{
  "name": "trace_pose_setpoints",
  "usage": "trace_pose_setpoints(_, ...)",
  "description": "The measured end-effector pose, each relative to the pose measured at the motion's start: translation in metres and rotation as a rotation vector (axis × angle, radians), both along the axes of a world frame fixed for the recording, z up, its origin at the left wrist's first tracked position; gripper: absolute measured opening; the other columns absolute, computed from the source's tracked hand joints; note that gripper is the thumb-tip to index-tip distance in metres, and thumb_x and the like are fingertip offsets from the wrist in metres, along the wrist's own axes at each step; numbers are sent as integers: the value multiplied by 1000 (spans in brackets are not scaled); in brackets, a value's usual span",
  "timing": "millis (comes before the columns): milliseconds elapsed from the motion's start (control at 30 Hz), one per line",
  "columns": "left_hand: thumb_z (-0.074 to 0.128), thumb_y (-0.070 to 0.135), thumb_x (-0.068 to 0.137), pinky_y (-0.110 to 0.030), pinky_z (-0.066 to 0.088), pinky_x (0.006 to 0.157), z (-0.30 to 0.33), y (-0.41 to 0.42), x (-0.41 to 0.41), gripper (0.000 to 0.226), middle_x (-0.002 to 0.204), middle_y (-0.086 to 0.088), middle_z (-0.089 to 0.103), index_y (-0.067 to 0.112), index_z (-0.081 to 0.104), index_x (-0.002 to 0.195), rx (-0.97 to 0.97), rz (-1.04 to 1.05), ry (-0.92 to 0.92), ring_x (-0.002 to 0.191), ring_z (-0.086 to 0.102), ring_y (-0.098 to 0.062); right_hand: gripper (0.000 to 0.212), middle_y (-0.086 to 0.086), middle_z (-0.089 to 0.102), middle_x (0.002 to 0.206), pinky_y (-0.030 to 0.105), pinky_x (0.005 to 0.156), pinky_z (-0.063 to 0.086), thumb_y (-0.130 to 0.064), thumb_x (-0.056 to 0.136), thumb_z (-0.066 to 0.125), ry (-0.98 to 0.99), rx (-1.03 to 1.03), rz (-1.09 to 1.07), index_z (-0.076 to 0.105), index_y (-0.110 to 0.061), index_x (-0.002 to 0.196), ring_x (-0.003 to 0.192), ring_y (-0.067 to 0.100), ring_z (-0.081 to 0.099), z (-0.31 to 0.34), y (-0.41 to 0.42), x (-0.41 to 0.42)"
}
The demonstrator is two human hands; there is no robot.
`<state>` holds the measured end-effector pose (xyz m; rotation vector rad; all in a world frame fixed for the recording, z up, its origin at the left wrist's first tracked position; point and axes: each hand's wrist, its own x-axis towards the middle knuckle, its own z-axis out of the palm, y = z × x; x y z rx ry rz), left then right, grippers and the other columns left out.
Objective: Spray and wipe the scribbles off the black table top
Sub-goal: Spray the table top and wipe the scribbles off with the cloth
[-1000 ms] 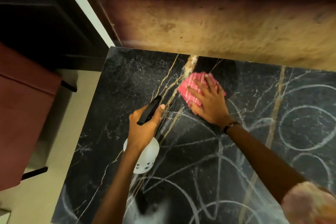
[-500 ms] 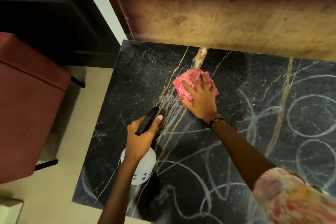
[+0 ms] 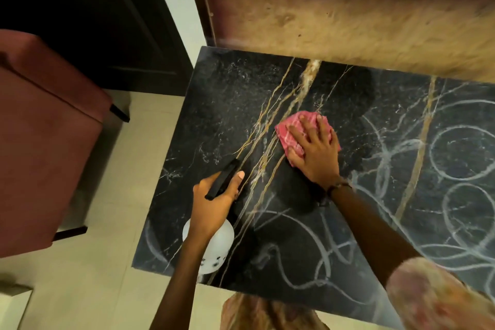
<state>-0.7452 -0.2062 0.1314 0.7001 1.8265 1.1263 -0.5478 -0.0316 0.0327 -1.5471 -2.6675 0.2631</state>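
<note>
The black marble table top (image 3: 219, 104) has gold veins and white chalk scribbles (image 3: 455, 155) over its right and near parts; the far left part shows none. My right hand (image 3: 316, 155) lies flat, fingers spread, pressing a pink checked cloth (image 3: 292, 128) onto the table's middle. My left hand (image 3: 214, 206) grips a white spray bottle (image 3: 211, 246) with a black trigger head (image 3: 223, 182), held above the table's near left corner, nozzle pointing away from me.
A dark red upholstered seat (image 3: 45, 136) stands on the pale floor at the left. A brown and tan wall panel (image 3: 348, 16) borders the table's far edge. A dark cabinet (image 3: 80, 8) sits at the back left.
The view has shifted, so the table sits further right in frame. My right hand and the cloth have slid a little toward me and rightward on the table. The bottle stays gripped.
</note>
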Motion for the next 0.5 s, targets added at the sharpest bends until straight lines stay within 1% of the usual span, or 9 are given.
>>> trace_pose_setpoints(67,67,38,84,-6,37,43,1,-9,-2,26,42,14,56,33,67,58,-7,-1,3,38,50,3,65,5,18,160,63,115,9,-65,89,36,2,-19,-47,28,-37,147,147,42,6,1,15,-41)
trace_pose_setpoints(100,67,38,84,-6,38,43,1,-13,-3,25,41,15,56,35,68,59,-10,0,-3,38,51,4,65,6,19,160,64,115,9,-62,89,43,3,-25,-37,29,-37,147,147,43,5,1,17,-60)
trace_pose_setpoints(133,67,38,84,-6,38,42,2,-16,-4,24,42,15,56,35,69,60,-10,-3,-1,38,51,4,65,6,19,160,65,114,11,-60,89,47,-3,-21,-5,30,-37,147,146,43,5,-1,14,-77)
trace_pose_setpoints(233,66,43,82,-9,37,42,1,-24,-8,28,42,12,53,26,66,61,-10,-25,28,37,46,2,65,6,24,159,66,114,14,-61,89,46,-40,21,196,32,-36,146,147,42,6,-7,-31,-98)
trace_pose_setpoints(300,66,44,82,-11,36,40,2,-28,-10,31,40,10,49,23,64,60,-5,-26,40,37,42,0,61,5,30,157,64,114,15,-61,89,44,21,50,315,37,-35,144,147,40,10,-13,-81,-84)
trace_pose_setpoints(367,67,44,82,-13,35,39,3,-32,-12,30,40,9,48,25,65,59,-10,-21,44,36,40,-1,61,2,24,159,63,115,13,-63,90,37,18,62,398,33,-39,146,148,38,8,-18,-125,-46)
trace_pose_setpoints(433,67,41,83,-11,36,40,5,-36,-13,25,41,9,51,30,67,60,-18,-7,29,36,43,-1,62,-1,17,161,62,116,12,-65,91,32,7,73,432,25,-42,148,148,37,9,-23,-139,2)
trace_pose_setpoints(500,67,39,83,-10,36,40,6,-41,-15,24,41,10,53,33,68,60,-18,0,21,36,46,0,63,1,16,161,62,114,18,-65,91,32,-10,79,363,25,-40,148,148,37,9,-18,-123,37)
